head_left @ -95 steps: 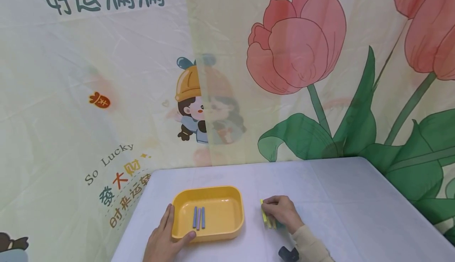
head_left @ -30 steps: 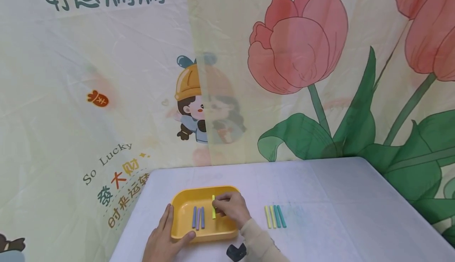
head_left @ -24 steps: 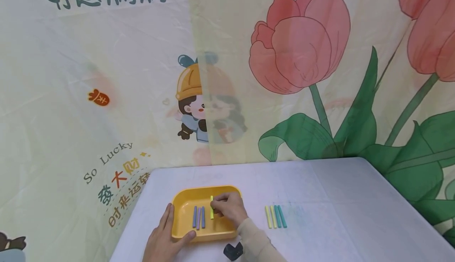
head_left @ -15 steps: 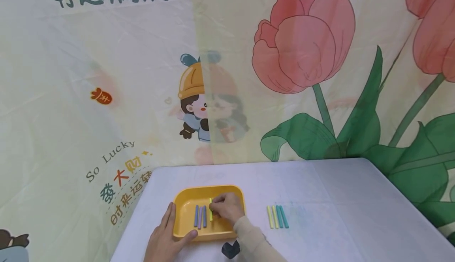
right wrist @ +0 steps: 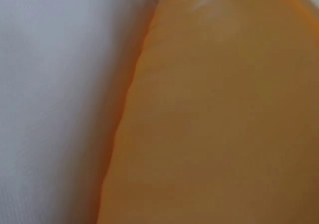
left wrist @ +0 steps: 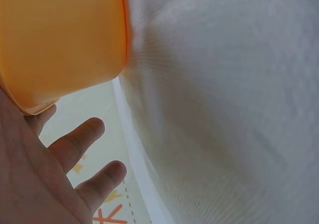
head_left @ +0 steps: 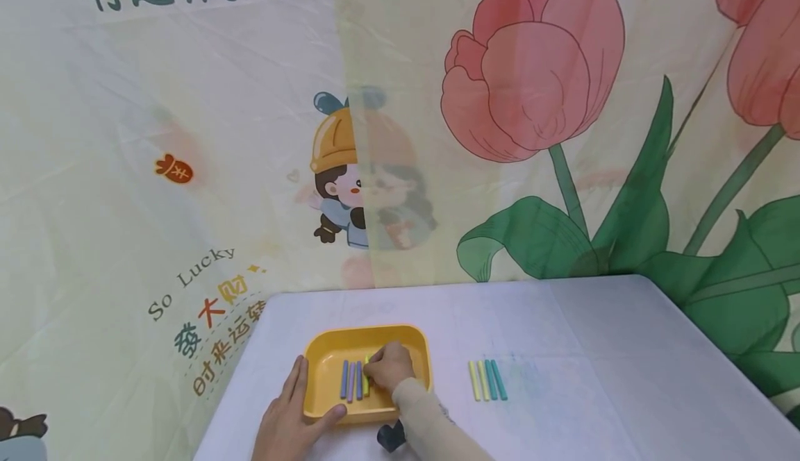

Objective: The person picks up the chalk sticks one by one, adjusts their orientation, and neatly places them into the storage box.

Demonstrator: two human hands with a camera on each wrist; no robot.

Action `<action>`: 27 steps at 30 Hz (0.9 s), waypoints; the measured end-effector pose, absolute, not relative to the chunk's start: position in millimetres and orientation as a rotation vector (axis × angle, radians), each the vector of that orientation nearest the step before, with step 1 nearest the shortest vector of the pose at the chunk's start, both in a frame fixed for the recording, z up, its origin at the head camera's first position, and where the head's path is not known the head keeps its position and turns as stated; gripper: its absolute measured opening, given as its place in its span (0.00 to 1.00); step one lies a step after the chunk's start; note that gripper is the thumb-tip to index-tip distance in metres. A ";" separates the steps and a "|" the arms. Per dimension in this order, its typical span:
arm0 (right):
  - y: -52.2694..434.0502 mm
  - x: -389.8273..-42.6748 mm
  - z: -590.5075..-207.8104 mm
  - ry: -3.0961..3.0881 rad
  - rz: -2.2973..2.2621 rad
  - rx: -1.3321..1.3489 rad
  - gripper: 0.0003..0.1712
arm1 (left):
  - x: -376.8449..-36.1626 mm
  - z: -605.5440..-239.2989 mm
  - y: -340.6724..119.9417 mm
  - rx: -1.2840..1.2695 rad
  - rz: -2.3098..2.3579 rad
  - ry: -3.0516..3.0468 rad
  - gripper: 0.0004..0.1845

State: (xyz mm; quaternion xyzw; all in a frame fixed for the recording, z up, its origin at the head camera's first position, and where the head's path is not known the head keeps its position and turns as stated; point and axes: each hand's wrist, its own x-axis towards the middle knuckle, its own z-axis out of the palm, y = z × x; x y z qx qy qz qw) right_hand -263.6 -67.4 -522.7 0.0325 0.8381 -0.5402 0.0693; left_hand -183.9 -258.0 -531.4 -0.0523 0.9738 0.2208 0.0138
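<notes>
**Clerk:** Item one, the tray?

**Me:** Yellow tray (head_left: 400, 336), on the white table (head_left: 594, 350), at my 12 o'clock. My left hand (head_left: 289, 423) rests at its near-left corner, fingers straight along the outer wall, thumb on the near rim. Unchanged since a second ago.

**Clerk:** Contents?

**Me:** Three blue-violet sticks (head_left: 351, 380), side by side, pointing 12 to 6 o'clock. Just beside them at their 3 o'clock, a yellow-green stick (head_left: 366, 383).

**Clerk:** That last one is new?

**Me:** Yes. Three seconds ago my right hand was over the group out on the table; a second ago it carried this stick over the tray, apart from the blue ones. Now it has slid left and down, so the stick lies close against the row.

**Clerk:** Right hand, state?

**Me:** Right hand (head_left: 389, 367), inside the tray, fingers curled over the stick. I believe my fingertips pinch it, though my knuckles cover the contact, and the right wrist view shows only orange wall.

**Clerk:** Remaining stock?

**Me:** Four sticks on the table (head_left: 487, 380) at the tray's 3 o'clock, well apart from it: two yellow-green, two teal.

**Clerk:** Assessment?

**Me:** I judge this stick all but placed; four of eight are in the tray.
</notes>
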 end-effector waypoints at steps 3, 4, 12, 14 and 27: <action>-69.7 -264.8 -525.5 2.564 -1.579 0.104 0.12 | -183.6 -532.1 -258.0 -0.161 0.700 3.029 0.69; -69.9 -265.0 -525.8 2.569 -1.571 0.102 0.12 | -183.4 -531.8 -257.8 -0.161 0.702 3.026 0.68; -68.5 -262.5 -524.7 2.568 -1.563 0.076 0.12 | -182.5 -530.0 -256.7 -0.153 0.692 3.027 0.68; -67.6 -262.0 -523.9 2.568 -1.554 0.075 0.12 | -182.1 -530.2 -256.5 -0.158 0.697 3.023 0.68; -55.7 -256.3 -513.3 2.611 -1.521 0.007 0.10 | -183.2 -529.4 -255.5 -0.193 0.692 3.021 0.68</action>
